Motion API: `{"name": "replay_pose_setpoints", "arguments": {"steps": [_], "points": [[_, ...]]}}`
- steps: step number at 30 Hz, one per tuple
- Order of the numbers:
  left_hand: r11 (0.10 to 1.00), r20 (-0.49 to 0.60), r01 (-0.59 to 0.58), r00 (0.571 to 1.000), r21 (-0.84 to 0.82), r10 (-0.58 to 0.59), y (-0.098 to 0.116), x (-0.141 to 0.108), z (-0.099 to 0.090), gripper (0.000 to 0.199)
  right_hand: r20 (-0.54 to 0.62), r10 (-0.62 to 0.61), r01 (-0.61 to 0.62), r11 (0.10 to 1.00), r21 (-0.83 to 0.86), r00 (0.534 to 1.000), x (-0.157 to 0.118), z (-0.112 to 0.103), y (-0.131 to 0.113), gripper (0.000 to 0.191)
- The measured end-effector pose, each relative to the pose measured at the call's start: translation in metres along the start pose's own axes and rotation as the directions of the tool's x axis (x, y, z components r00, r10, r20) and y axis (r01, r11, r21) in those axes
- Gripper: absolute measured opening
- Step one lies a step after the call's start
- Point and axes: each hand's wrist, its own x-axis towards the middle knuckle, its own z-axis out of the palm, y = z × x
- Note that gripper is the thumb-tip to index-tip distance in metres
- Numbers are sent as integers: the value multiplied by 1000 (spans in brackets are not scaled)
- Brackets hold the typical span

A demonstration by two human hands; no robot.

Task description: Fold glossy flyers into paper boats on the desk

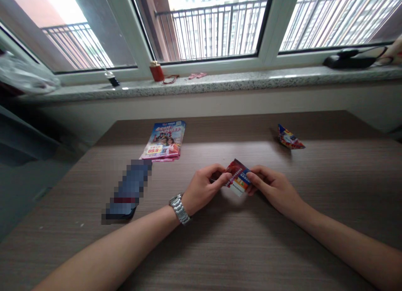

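Note:
A small folded leaflet [239, 178], printed in red, blue and white, is held above the table between both hands. My left hand [207, 186], with a metal watch [180, 209] at its wrist, pinches the left side, thumb on top. On the right side, my right hand [272, 185] grips the paper with its thumb over the face and its fingers beneath. Back right on the table stands a folded paper piece [290, 138] with pointed ends, in similar colours. A stack of printed flyers [166, 140] lies back left.
A phone-shaped, pixelated object [128, 191] lies left of my left forearm on the brown wooden table [220, 257]. Behind the table, the granite windowsill [245, 82] carries a red container [156, 72], a small dark bottle [112, 79] and a black object [350, 60].

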Motion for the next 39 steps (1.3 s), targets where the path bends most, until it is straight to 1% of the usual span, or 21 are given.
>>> {"name": "replay_pose_setpoints", "arguments": {"steps": [5, 8, 12, 16, 20, 22, 23, 25, 26, 27, 28, 29, 31, 33, 34, 36, 39], "points": [[998, -19, 7, 1000, -64, -8, -1, 1, -1, 40, -49, 25, -22, 998, 63, 998, 0, -1, 3, 37], [998, -53, 11, 999, -60, -14, 0, 1, -1, 40, -50, 25, -19, 994, 105, 998, 0, -1, 3, 37], [998, -86, 5, 996, -62, -11, 2, 1, -2, 41, -47, 31, -25, 993, 111, 998, 1, 0, 0, 41], [1000, -78, 18, 997, -24, -20, 1, 0, -2, 40, -30, 40, -37, 993, 110, 999, 3, 0, 0, 45], [998, -57, 15, 998, 67, -12, 0, -1, -1, 39, -37, 30, -27, 998, 60, 999, 3, -1, 0, 41], [991, -83, -6, 996, 134, 17, -1, 0, -1, 33, -47, 15, -15, 1000, 9, 999, 3, -2, 0, 38], [984, -118, -28, 992, 178, 50, -1, 0, -2, 26, -51, 5, -7, 1000, -24, 999, 3, -4, 0, 37], [943, -196, -117, 963, 310, 184, -2, -1, -3, 18, -63, -10, 4, 995, -97, 998, 4, -7, 1, 36], [902, -201, -179, 940, 392, 274, -2, -1, -4, 19, -73, -17, 6, 990, -142, 997, 5, -8, 1, 37], [845, -171, -250, 914, 473, 367, -1, -2, -5, 19, -85, -27, 10, 981, -193, 996, 6, -10, 2, 38], [779, -80, -329, 897, 534, 434, -1, -3, -5, 18, -99, -46, 19, 968, -251, 994, 6, -12, 2, 38], [731, 23, -394, 887, 557, 461, 0, -4, -5, 21, -109, -72, 34, 949, -313, 991, 7, -14, 3, 37], [669, 206, -483, 868, 565, 452, 2, -6, -4, 32, -107, -139, 81, 902, -423, 985, 8, -17, 3, 34], [638, 331, -532, 846, 557, 418, 3, -7, -3, 41, -79, -200, 136, 858, -495, 977, 9, -18, 3, 28], [628, 370, -544, 839, 556, 399, 3, -7, -2, 44, -61, -225, 161, 836, -524, 972, 9, -19, 3, 27], [618, 414, -547, 836, 565, 360, 2, -8, -1, 45, -23, -270, 207, 788, -580, 963, 10, -19, 4, 25], [620, 429, -529, 845, 579, 319, 0, -8, -1, 45, -2, -316, 238, 719, -653, 949, 11, -19, 6, 26]]}}
